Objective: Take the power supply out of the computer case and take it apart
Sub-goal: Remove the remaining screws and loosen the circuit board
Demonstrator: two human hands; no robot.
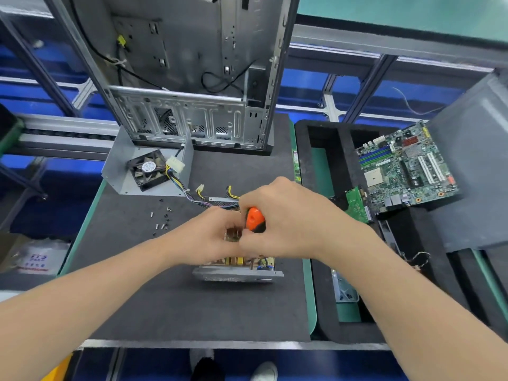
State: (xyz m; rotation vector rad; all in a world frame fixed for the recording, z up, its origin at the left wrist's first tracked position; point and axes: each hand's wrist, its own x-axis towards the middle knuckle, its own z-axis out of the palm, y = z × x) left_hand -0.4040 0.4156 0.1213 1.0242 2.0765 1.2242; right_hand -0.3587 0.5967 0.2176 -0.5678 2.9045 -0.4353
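Observation:
The open power supply (pixel 242 268) lies on the dark mat (pixel 170 303), its circuit board showing under my hands. My right hand (pixel 286 218) grips an orange and black screwdriver (pixel 254 220) held upright over the board. My left hand (pixel 211 235) rests on the board with curled fingers beside the screwdriver's shaft; what it holds is hidden. The supply's metal cover (pixel 123 171) with the black fan (pixel 148 169) lies at the back left, joined by coloured wires (pixel 187 193). The empty computer case (pixel 187 78) stands behind.
Several loose screws (pixel 162 218) lie on the mat left of my hands. A black foam tray (pixel 330 166) at the right holds a motherboard (pixel 406 166) and a small green board (pixel 357 204). A grey panel (pixel 472 174) leans at the far right.

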